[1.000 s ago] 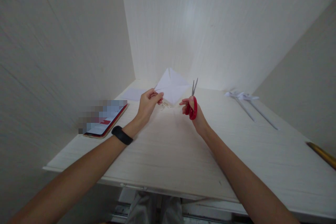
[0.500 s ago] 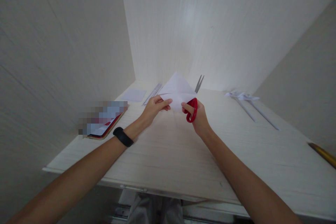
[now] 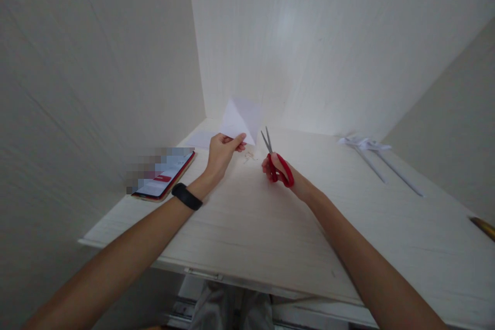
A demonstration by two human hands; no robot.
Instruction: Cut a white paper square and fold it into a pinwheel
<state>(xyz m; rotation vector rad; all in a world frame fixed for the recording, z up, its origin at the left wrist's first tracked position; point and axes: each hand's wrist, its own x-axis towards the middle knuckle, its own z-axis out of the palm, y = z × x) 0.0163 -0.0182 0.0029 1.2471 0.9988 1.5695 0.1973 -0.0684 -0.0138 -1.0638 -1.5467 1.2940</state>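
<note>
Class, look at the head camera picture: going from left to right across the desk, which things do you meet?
Phone → left hand holding folded paper → right hand holding red scissors → rolled paper sticks → yellow object at the edge.

Red-handled scissors [image 3: 279,167], white paper [image 3: 242,118]

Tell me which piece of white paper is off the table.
The folded triangular paper, pinched in the left hand. The flat sheet behind it and the rolled paper sticks at right lie on the table.
</note>
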